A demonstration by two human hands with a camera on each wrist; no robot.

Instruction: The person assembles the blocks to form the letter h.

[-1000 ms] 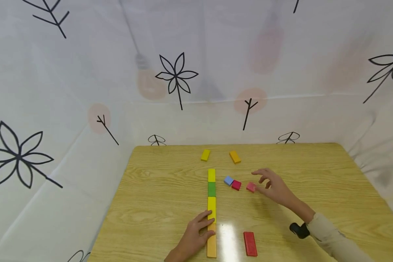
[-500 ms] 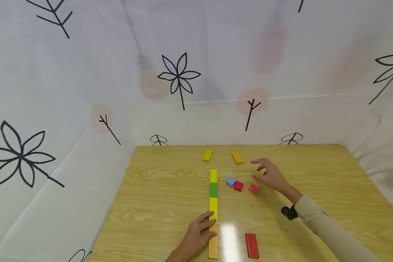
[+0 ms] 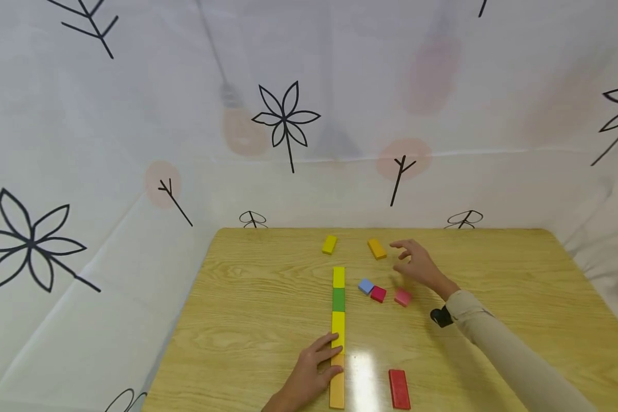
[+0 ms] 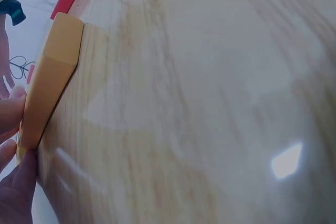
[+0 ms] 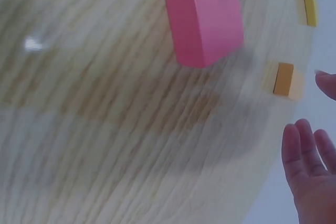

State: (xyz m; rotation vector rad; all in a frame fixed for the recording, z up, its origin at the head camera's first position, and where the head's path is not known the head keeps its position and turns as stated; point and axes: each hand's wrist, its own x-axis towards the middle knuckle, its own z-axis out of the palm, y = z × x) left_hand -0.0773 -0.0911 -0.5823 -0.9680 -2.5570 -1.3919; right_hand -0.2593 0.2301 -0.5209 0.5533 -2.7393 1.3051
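A straight row of blocks runs up the table in the head view: a light orange block (image 3: 337, 389) nearest, then a long yellow block (image 3: 338, 321), a green block (image 3: 339, 300) and a small yellow block (image 3: 339, 277). My left hand (image 3: 309, 369) rests on the row from the left, its fingers lying across the long yellow block and the light orange block. Above the table, my right hand (image 3: 417, 264) holds nothing, its fingers loosely spread, just right of an orange block (image 3: 377, 249). The pink cube (image 5: 207, 24) lies nearer the body than that hand.
A blue cube (image 3: 366, 286) touches a crimson cube (image 3: 378, 294) right of the row. Another yellow block (image 3: 329, 245) lies near the back edge. At the front, a long red block (image 3: 399, 389) lies right of the row. Printed cloth (image 3: 340, 189) hangs behind the table.
My right hand has moved away from the pink cube, toward the back and left, close to the orange block. My left hand stays on the row. The head view has shifted slightly.
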